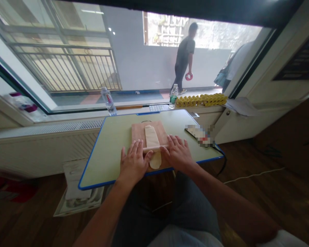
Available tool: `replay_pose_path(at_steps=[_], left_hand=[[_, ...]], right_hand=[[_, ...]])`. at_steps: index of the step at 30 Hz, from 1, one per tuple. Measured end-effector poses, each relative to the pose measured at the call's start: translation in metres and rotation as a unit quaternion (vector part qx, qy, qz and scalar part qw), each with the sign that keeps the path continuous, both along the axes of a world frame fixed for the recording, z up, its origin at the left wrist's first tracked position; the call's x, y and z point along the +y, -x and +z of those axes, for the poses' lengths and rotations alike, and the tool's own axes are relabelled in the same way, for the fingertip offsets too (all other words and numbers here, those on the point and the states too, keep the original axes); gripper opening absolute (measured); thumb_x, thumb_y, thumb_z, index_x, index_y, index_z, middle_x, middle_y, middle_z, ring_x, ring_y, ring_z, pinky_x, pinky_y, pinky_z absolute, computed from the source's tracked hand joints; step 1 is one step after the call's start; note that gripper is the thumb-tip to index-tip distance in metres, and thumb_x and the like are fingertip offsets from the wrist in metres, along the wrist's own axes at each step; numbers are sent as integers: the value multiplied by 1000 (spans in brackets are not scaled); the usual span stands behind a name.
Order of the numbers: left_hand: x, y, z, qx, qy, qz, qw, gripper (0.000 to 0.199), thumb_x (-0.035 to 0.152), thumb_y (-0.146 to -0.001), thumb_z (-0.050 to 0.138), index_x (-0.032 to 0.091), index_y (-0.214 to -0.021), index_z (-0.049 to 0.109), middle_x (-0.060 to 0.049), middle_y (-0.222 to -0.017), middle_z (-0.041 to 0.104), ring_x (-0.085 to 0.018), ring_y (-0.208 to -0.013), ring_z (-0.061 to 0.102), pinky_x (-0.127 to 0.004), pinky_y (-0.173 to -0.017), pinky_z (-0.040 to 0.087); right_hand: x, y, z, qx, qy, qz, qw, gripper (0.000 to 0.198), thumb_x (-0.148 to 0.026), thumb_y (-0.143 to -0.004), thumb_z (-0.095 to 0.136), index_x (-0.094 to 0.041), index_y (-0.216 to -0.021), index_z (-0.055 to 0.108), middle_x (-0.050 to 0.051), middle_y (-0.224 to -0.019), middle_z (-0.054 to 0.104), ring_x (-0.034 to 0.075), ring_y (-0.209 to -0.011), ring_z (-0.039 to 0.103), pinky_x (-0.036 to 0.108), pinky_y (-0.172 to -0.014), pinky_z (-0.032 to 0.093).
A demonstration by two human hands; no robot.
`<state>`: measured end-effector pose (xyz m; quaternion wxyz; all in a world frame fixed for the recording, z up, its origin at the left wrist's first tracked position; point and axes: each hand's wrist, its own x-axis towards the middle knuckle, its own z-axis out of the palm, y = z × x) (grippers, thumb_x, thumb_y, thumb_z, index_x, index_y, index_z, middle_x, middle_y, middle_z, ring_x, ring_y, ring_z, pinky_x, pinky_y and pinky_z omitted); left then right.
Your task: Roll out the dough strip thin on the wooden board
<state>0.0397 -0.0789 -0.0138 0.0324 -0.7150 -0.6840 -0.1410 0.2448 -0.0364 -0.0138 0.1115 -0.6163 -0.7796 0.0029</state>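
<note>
A long flat strip of pale dough lies lengthwise on a wooden board, its near end by the board's front edge. Across it rests a thin wooden rolling pin. My left hand lies over the pin's left end, fingers stretched forward and thumb pointing inward. On the other end is my right hand, also flat with its fingers extended. Both palms cover the pin's ends, and neither hand's fingers wrap around it.
The blue-edged table also holds a phone with a cable at right. Along the sill stand two bottles and a yellow bumpy object. Beyond the window, a person carries a red ring-shaped object.
</note>
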Motion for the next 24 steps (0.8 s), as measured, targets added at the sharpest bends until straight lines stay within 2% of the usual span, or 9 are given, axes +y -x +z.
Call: replay_pose_path(at_steps=[5, 8, 12, 16, 18, 20, 24], left_hand=[[22, 1, 3, -17, 1, 14, 1000, 74, 61, -109, 23, 15, -163, 47, -18, -169, 47, -32, -159, 42, -66, -131, 27], [24, 0, 4, -19, 4, 19, 1000, 75, 62, -109, 24, 14, -162, 48, -19, -167, 50, -33, -157, 45, -68, -130, 28], [3, -6, 2, -14, -2, 11, 1000, 75, 63, -108, 26, 16, -163, 47, -19, -167, 50, -34, -157, 45, -66, -130, 29], [-26, -17, 0, -6, -2, 2, 1000, 78, 66, -108, 24, 17, -166, 44, -16, -172, 42, -33, -161, 39, -64, -131, 30], [-32, -21, 0, -4, -5, 5, 1000, 79, 66, -108, 24, 17, -167, 42, -15, -173, 41, -32, -162, 37, -64, -131, 30], [-28, -21, -1, -7, -5, 15, 1000, 79, 66, -108, 24, 16, -167, 42, -15, -173, 41, -33, -162, 37, -65, -130, 31], [-2, -9, -1, -15, 1, 42, 999, 77, 63, -109, 23, 16, -166, 44, -17, -170, 45, -34, -160, 40, -68, -130, 30]], right_hand=[[35, 11, 8, -14, -4, -9, 1000, 79, -68, -111, 22, -15, -167, 41, 17, -173, 41, 41, -160, 34, 68, -127, 25], [48, 17, 14, -17, 6, -9, 1000, 81, -68, -111, 20, -13, -167, 40, 18, -174, 40, 43, -159, 33, 70, -126, 26], [45, 15, 13, -9, 13, -7, 1000, 79, -66, -112, 21, -14, -168, 40, 18, -174, 40, 41, -160, 32, 68, -127, 25], [31, 4, 3, -5, 9, -13, 1000, 81, -66, -112, 20, -11, -170, 35, 18, -175, 36, 37, -163, 29, 64, -130, 22], [31, 3, 1, -8, 9, -15, 1000, 82, -66, -112, 19, -10, -170, 33, 18, -176, 34, 36, -164, 27, 63, -131, 21], [38, 7, 2, -11, 11, -10, 1000, 82, -66, -112, 18, -10, -170, 33, 19, -176, 34, 37, -164, 26, 65, -130, 20], [70, 31, 12, -15, 17, 15, 1000, 82, -65, -112, 17, -11, -170, 34, 18, -176, 33, 40, -163, 26, 70, -129, 21]])
